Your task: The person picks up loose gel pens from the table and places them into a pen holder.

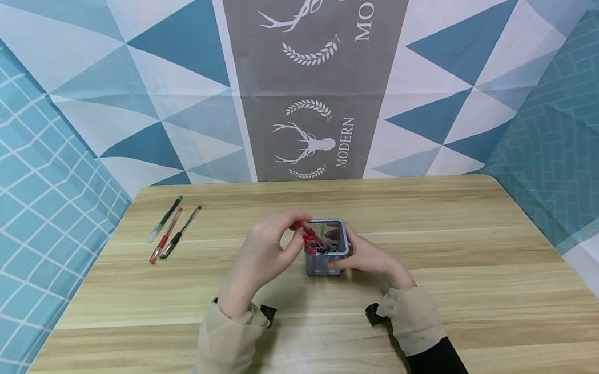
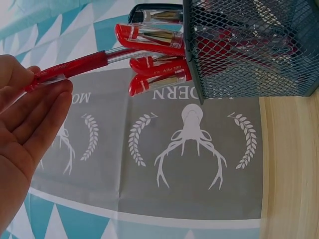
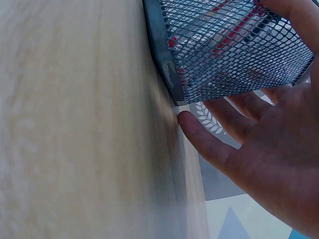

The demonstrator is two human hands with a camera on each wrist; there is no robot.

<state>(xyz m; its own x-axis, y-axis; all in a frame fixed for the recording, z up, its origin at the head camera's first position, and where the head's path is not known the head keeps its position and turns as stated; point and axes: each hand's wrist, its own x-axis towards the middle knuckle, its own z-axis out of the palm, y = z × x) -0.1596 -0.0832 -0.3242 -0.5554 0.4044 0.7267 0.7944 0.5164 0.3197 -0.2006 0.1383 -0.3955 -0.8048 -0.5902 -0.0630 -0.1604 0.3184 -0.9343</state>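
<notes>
A dark mesh pen holder [image 1: 324, 265] stands upright in the middle of the table. My left hand [image 1: 267, 246], at its left side, pinches a red gel pen [image 2: 79, 64] between thumb and fingers. That pen slants, its clear end reaching toward the holder's opening. Several capped red pens [image 2: 152, 37] and a black-capped pen [image 2: 157, 14] stick out of the holder in the left wrist view. On the other side, my right hand [image 1: 368, 256] grips the holder, thumb across the front and fingers around the side and back. Red pens show through the mesh [image 3: 234, 59] in the right wrist view.
At the table's far left lie a green pen [image 1: 165, 219], a red pen [image 1: 166, 236] and a black pen [image 1: 181, 231], side by side. The wooden table [image 1: 467, 314] ends at a patterned cloth backdrop [image 1: 319, 83] behind, with blue cloth at both sides.
</notes>
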